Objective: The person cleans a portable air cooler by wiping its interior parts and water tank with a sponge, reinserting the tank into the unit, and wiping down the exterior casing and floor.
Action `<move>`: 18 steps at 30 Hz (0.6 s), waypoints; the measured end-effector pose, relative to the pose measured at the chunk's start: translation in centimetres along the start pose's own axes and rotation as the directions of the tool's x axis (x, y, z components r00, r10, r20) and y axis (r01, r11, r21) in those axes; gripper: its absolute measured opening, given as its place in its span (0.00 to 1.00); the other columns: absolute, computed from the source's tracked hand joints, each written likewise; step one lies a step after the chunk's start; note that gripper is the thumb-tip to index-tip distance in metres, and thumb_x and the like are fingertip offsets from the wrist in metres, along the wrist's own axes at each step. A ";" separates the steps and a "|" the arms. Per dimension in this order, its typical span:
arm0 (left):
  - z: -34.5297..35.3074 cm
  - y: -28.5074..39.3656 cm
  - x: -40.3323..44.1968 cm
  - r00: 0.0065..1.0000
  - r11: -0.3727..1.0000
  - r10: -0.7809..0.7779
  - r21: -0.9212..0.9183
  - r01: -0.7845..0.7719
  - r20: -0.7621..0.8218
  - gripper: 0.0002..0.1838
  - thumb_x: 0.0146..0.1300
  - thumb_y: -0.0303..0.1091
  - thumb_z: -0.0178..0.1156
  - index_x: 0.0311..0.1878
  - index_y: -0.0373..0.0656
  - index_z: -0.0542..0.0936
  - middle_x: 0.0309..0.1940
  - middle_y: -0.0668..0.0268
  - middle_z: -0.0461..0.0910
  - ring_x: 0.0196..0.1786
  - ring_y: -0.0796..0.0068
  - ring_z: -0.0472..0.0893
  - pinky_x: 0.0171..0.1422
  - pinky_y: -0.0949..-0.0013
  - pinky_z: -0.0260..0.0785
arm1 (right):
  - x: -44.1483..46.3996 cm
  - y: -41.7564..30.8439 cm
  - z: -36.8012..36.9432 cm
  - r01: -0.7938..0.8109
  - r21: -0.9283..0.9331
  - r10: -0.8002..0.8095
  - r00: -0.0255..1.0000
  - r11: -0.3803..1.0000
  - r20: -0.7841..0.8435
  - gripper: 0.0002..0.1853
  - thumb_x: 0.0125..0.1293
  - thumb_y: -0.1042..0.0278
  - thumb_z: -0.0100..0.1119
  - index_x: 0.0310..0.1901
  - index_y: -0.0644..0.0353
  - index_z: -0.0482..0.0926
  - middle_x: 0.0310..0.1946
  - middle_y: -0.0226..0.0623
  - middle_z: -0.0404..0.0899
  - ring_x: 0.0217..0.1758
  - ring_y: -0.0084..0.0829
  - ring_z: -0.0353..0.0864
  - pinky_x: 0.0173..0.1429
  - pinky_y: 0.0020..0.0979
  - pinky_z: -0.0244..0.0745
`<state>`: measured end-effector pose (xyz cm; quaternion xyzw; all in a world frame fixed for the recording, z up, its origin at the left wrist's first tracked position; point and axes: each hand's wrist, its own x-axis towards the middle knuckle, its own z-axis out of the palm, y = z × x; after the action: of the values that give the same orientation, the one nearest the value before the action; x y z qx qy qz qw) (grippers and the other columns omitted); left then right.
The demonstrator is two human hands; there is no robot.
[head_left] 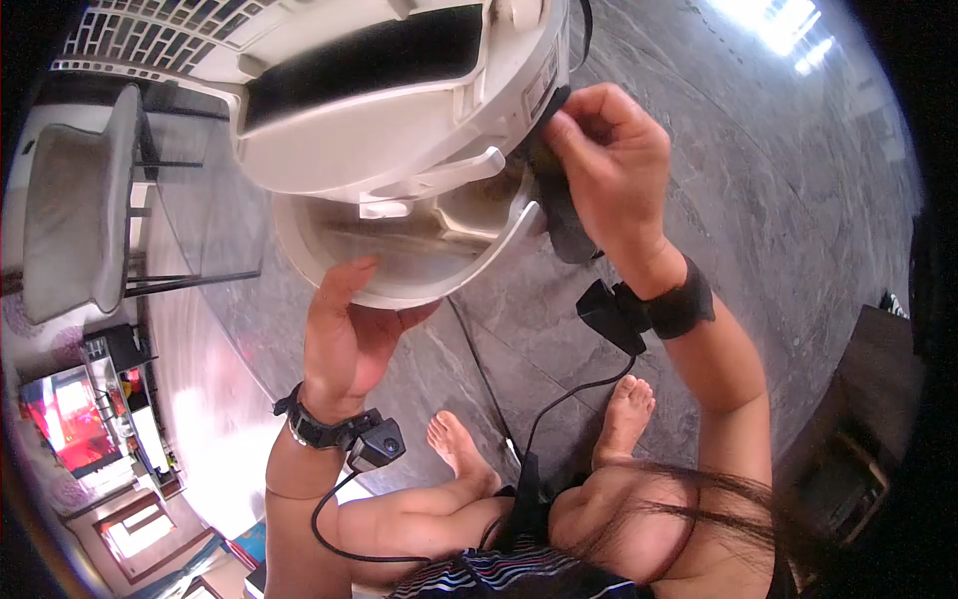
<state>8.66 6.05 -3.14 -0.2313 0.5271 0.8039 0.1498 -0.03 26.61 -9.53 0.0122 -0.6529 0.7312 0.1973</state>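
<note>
A large white plastic appliance, whose exact kind I cannot make out, fills the upper middle of the view. Below its body hangs a rounded, translucent tub with a white rim. My left hand grips the lower edge of that tub, thumb on its inner side and fingers underneath. At the appliance's right side, my right hand has thumb and fingers pinched on a dark strip-like part; its fingertips are partly hidden. A white lever sticks out between body and tub.
A grey chair with dark legs stands at the left on the grey tiled floor. A dark wooden piece of furniture is at the lower right. Black cables run from the wrist-worn cameras. Bare feet are below.
</note>
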 end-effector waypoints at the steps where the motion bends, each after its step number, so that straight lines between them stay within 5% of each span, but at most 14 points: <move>1: 0.0 0.0 0.0 1.000 1.000 0.007 -0.007 -0.007 0.006 0.30 0.57 0.41 0.55 0.62 0.43 0.63 0.57 0.57 0.70 0.57 0.56 0.72 0.57 0.46 0.67 | 0.0 0.0 0.0 -0.002 0.001 0.002 1.000 1.000 -0.003 0.04 0.54 0.76 0.63 0.29 0.67 0.77 0.21 0.30 0.78 0.25 0.16 0.74 0.31 0.20 0.71; 12: -1.2 -0.3 0.2 1.000 0.999 -0.001 -0.033 0.001 0.011 0.27 0.57 0.40 0.55 0.60 0.41 0.65 0.56 0.57 0.71 0.56 0.55 0.73 0.56 0.46 0.69 | -0.6 0.8 0.3 -0.092 0.394 0.087 0.996 0.914 0.030 0.04 0.61 0.75 0.61 0.34 0.65 0.76 0.28 0.26 0.77 0.30 0.14 0.73 0.35 0.17 0.70; 18: -1.1 -0.2 0.3 1.000 1.000 -0.020 -0.016 0.020 -0.014 0.29 0.57 0.39 0.55 0.61 0.41 0.63 0.57 0.57 0.70 0.57 0.55 0.73 0.55 0.46 0.69 | -0.6 1.1 0.1 -0.169 0.434 0.154 0.986 0.885 0.070 0.05 0.62 0.73 0.61 0.35 0.64 0.76 0.29 0.26 0.76 0.31 0.14 0.72 0.36 0.17 0.70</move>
<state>8.75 5.08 -3.81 -0.2434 0.5194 0.8048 0.1522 0.17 26.31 -10.75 0.0144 -0.4735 0.8729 0.1168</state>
